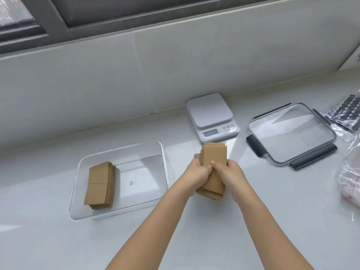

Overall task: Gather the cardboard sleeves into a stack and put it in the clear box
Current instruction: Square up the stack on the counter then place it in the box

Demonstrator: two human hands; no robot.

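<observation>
A stack of brown cardboard sleeves (214, 154) sits at the middle of the white counter, just right of the clear box (124, 147). My left hand (196, 173) grips the stack's left side and my right hand (228, 174) grips its right side, thumbs meeting on top. The sleeves are slightly fanned at the near and left edges. Inside the clear box, against its left wall, lies another stack of cardboard sleeves (99, 184). The box has no lid on it.
A white kitchen scale (211, 114) stands just behind the held stack. A clear lid with dark clips (292, 133) lies to the right. A bag of black round stickers (348, 114) and a plastic bag with pink contents (350, 182) sit at the right edge.
</observation>
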